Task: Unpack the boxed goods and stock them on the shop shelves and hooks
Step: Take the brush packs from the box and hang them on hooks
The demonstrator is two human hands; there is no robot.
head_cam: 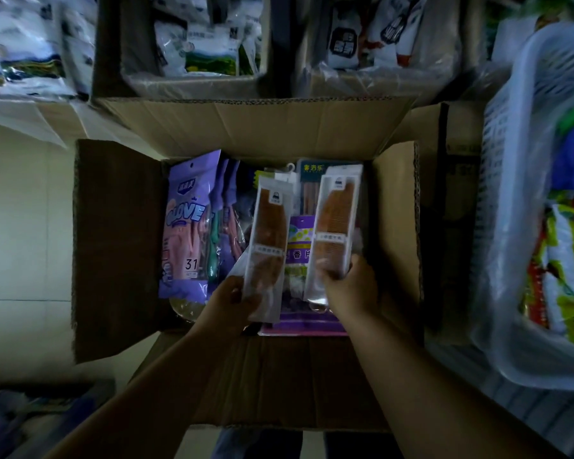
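Note:
An open cardboard box sits on the floor below me, its flaps spread out. My left hand grips the lower end of a clear packet with a brown comb. My right hand grips a second, matching comb packet by its bottom. Both packets are held upright over the box. Inside lie purple glove packs at the left, and a purple sachet pack under the combs.
A white plastic basket with colourful packets stands at the right. Two more cartons of bagged goods stand beyond the box. White bagged goods fill the far left. Pale floor shows at the left.

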